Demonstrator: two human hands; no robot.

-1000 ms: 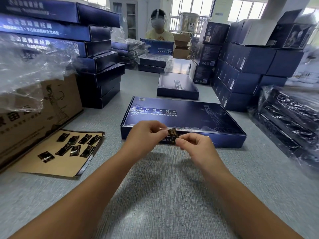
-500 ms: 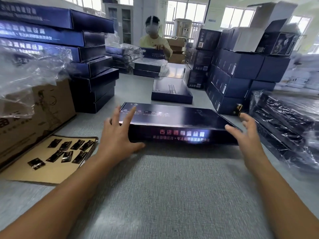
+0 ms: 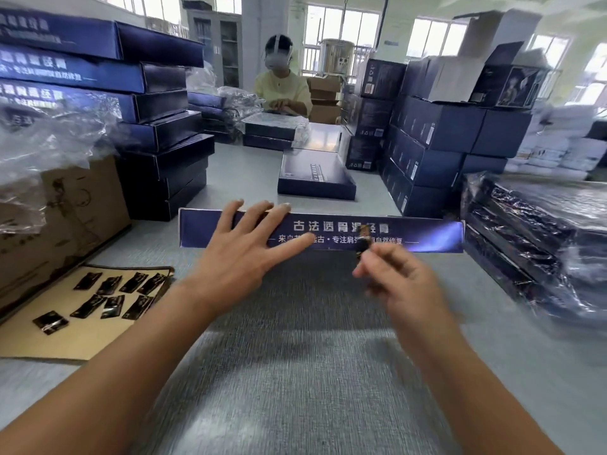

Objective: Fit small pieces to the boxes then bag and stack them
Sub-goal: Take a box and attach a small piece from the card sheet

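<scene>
Two hands work at one blue box (image 3: pixel 423 233), which stands tipped up on the grey table (image 3: pixel 295 372) with its long printed side facing the camera. The left hand (image 3: pixel 244 254) lies flat against that side, fingers spread apart, steadying it. The right hand (image 3: pixel 399 284), blurred, has its fingertips pinched together on a small dark piece (image 3: pixel 362 239) just in front of the box. More pieces (image 3: pixel 108 298) wait on cardboard at near left. Fitting seems underway; next, the piece likely needs aligning and pressing onto the box.
</scene>
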